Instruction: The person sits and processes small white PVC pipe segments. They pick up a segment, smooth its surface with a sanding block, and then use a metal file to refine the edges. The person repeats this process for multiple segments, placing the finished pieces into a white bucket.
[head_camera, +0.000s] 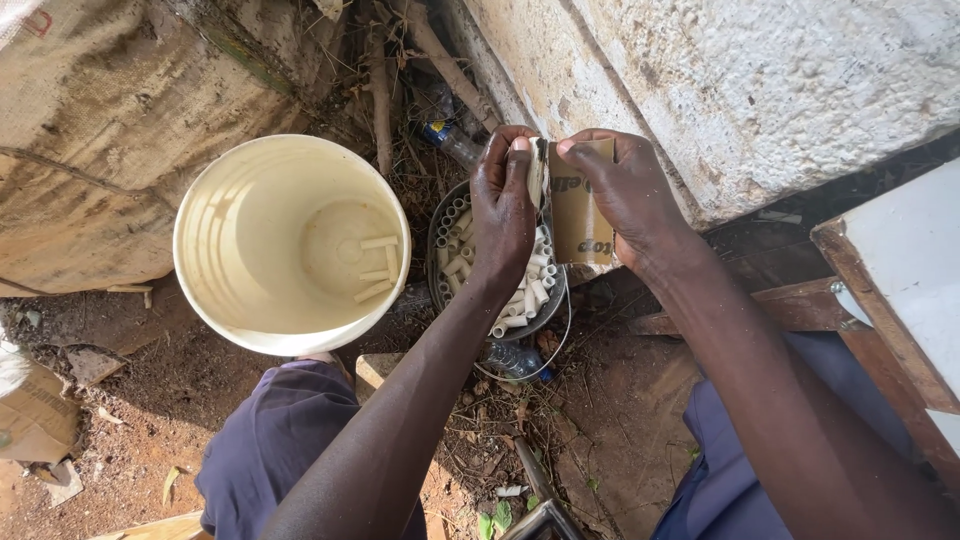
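Two hands work over a dark round metal basin (440, 225) of short white plastic tube pieces (528, 290); cream plastic bucket (240, 300) beside it. Right hand (630, 195) fingers pinch a brown sandpaper sheet (580, 215), long axis upright; left hand (503, 205) fingers grip one tube against it.

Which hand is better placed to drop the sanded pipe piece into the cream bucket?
Left, probably. The left hand pinches the short white pipe piece and sits nearer the cream bucket, which lies to its left. The right hand is occupied holding the brown sandpaper sheet and is farther away.
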